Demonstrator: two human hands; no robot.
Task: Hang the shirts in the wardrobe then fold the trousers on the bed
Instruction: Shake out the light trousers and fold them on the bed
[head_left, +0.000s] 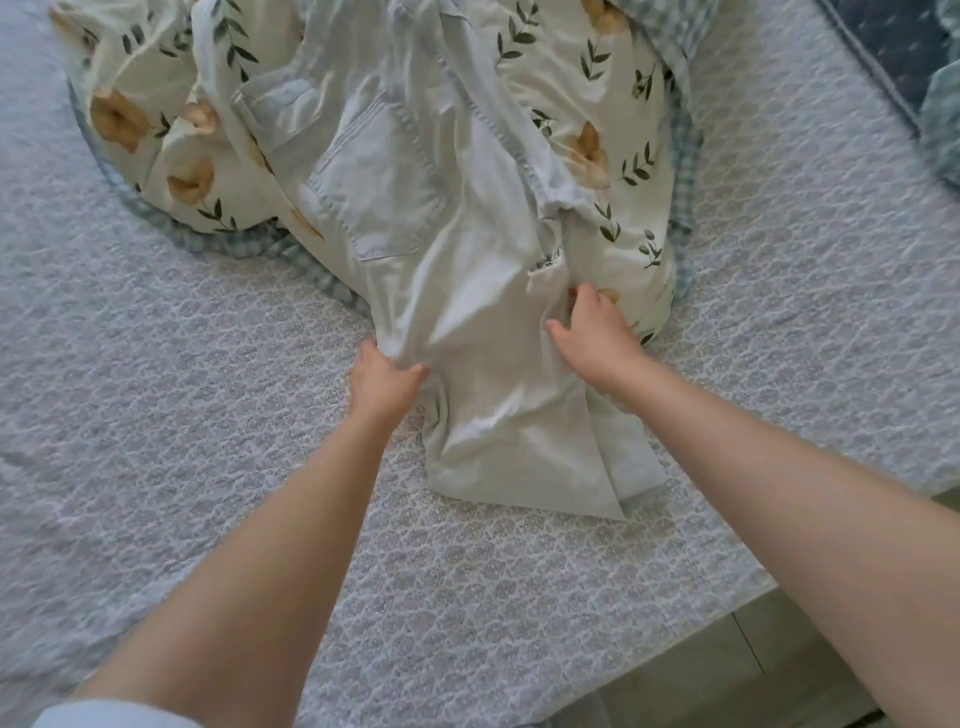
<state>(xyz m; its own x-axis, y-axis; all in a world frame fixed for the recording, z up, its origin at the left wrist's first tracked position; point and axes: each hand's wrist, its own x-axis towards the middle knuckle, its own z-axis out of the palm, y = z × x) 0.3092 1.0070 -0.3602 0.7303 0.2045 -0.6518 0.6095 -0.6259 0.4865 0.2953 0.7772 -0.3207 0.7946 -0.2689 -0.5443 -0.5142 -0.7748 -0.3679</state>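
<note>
Folding looks barely begun. Trousers (488, 415) lie lengthwise on the bed (208, 441), hems nearest the person. The seat & waist end rides up over the floral duvet (571, 78), w/ a back pocket (384, 182) facing up. No shirts in view, so the hanging part is prob. done, but that's a guess.

Left hand (384, 376) pinches the left edge of the leg, thumb on top, fingers tucked under the cloth. Right hand (597, 338) is curled round a bunched fold at the right edge, just beside the duvet. Its fingertips are partly buried, but it reads as a grasp.

To do it well:
- Get the top half off the duvet first; a fold made over that hump won't lie flat. Draw both edges toward the body evenly so the cloth doesn't twist.
- Watch the near bed edge. The hems are already near it, so slide sideways onto open bed rather than straight back.
- The legs overlap unevenly, w/ one hem poking out at lower right. Match seams & hems before folding.
- Smooth the creases around the grip points w/ flat palms, then bring hems up to the waist.
- The duvet may drag along, so free it if it does.
</note>
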